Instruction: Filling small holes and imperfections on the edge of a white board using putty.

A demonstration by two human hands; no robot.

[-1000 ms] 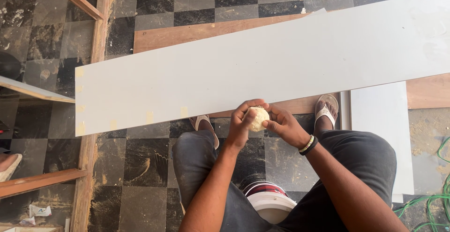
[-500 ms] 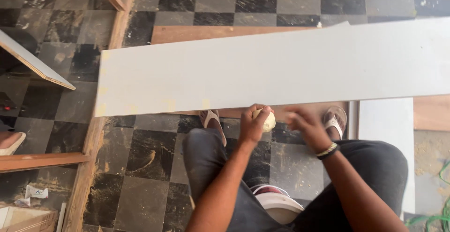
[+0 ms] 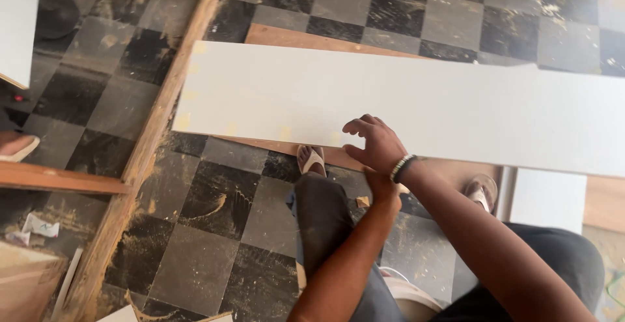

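A long white board [image 3: 403, 104] lies flat across a checkered black-and-grey tiled floor [image 3: 195, 211] dusted with sawdust, resting over a brown wooden plank [image 3: 286, 37]. The right hand [image 3: 374, 143] is open, fingers spread and curled, at the board's near edge. The left hand [image 3: 383, 185] sits just beneath the right wrist, mostly hidden, so whether it is open or closed cannot be told. The person wears dark trousers and sandals [image 3: 311, 158]. A wooden beam [image 3: 140, 159] runs along the floor at left.
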